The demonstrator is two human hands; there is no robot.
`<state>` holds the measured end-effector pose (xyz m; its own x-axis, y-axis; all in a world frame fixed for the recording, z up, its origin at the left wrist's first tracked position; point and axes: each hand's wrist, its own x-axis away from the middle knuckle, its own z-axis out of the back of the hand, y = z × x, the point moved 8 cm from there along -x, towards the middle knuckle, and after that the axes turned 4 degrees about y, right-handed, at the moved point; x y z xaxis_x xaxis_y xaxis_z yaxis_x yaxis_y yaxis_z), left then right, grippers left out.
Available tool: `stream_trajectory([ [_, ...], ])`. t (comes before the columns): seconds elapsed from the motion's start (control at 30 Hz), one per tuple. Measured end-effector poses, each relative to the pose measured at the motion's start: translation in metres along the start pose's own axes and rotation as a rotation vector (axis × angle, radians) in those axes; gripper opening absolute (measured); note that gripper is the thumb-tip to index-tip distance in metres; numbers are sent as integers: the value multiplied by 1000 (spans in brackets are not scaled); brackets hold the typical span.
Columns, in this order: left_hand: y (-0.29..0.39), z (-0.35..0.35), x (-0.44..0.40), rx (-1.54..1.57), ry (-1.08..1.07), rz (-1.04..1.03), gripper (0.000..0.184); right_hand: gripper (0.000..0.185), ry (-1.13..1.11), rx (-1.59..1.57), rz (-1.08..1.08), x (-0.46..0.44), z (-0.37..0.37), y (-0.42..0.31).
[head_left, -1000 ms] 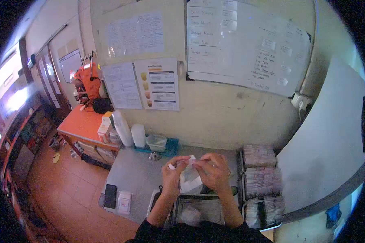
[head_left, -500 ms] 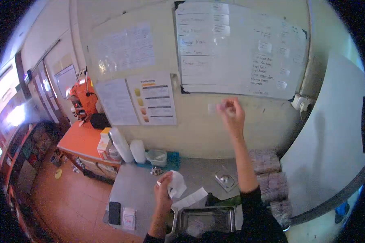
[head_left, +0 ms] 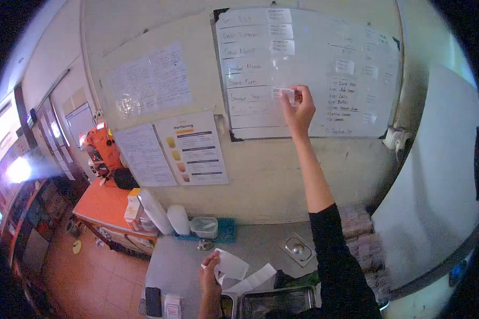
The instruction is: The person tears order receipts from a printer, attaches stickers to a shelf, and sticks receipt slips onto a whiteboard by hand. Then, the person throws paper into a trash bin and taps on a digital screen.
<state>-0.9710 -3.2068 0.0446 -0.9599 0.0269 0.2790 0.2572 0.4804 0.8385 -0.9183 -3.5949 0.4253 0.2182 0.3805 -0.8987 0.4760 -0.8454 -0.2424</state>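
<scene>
My right hand (head_left: 302, 112) is raised to the whiteboard (head_left: 311, 53), pinching a small white label (head_left: 283, 94) by its right edge. The label is at the board's surface, beside a row of handwriting; whether it sticks there I cannot tell. Above it, other printed labels (head_left: 281, 31) form a column. Low over the counter, my left hand (head_left: 209, 274) is closed on a strip of white label paper (head_left: 232, 265). More white paper (head_left: 257, 279) lies just right of it, possibly part of the same strip.
On the steel counter (head_left: 181, 260) are metal trays (head_left: 277, 302), a metal lid (head_left: 298, 249), a phone (head_left: 153, 302) and a plastic tub (head_left: 204, 227). Stacked packs (head_left: 363, 239) stand at right. An orange machine (head_left: 102, 150) sits on the left-hand table (head_left: 98, 204).
My right hand has risen from below the whiteboard to its surface, carrying the label. My left hand still holds the paper strip, which now looks flatter. The view has shifted slightly.
</scene>
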Motion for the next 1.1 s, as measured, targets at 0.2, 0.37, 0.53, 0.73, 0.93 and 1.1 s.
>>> stream_trajectory([
  [0.2,-2,0,-1,-61,26,2,28,28,16,6,-14,0,-4,9],
  [0.37,3,-5,0,-88,18,-30,30,28,25,184,21,1,-9,3],
  [0.53,10,-5,5,-48,-36,-106,32,37,-7,487,53,4,-5,-14],
  [0.73,54,-37,43,-142,-77,-202,29,55,-39,205,-112,75,40,-71],
  [0.93,106,-73,88,-364,-171,-659,31,42,-1046,-404,-902,231,62,-162],
  [1.1,103,-88,108,-437,-266,-782,47,37,-919,-455,-766,220,101,-206],
])
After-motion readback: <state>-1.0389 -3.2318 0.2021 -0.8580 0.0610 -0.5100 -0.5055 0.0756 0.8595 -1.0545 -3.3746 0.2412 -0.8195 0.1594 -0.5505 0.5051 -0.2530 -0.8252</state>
